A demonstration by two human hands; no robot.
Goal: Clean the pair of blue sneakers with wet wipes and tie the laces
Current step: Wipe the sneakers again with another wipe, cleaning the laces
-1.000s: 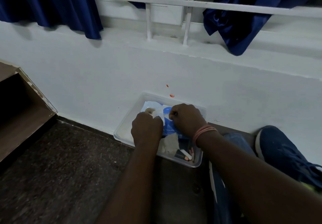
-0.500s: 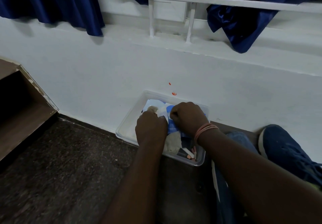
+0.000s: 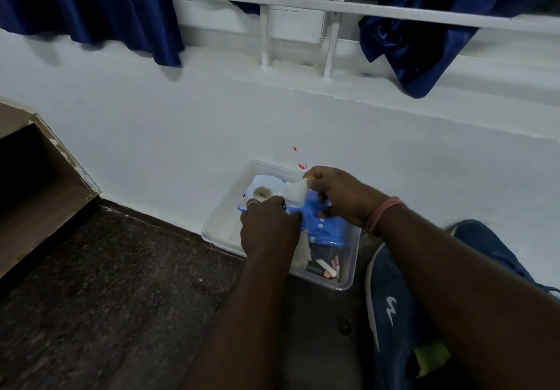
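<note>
A blue pack of wet wipes (image 3: 322,226) lies in a clear plastic tray (image 3: 219,222) against the white wall. My left hand (image 3: 268,229) presses down on the pack with curled fingers. My right hand (image 3: 336,195) pinches a white wet wipe (image 3: 295,192) and holds it a little above the pack. One blue sneaker (image 3: 394,314) with a white sole and logo lies on the floor at the lower right, under my right forearm. The second blue sneaker (image 3: 485,244) rests behind it by the wall.
The tray also holds a stained used wipe (image 3: 262,192) and a few chalk-like sticks (image 3: 328,270). A wooden step (image 3: 39,183) stands at the left. Dark speckled floor (image 3: 106,298) spreads in front. Blue curtains (image 3: 91,4) hang over the window grille above.
My right hand has lifted up and to the right, drawing a white wipe out of the pack. My left hand stays pressed on the pack.
</note>
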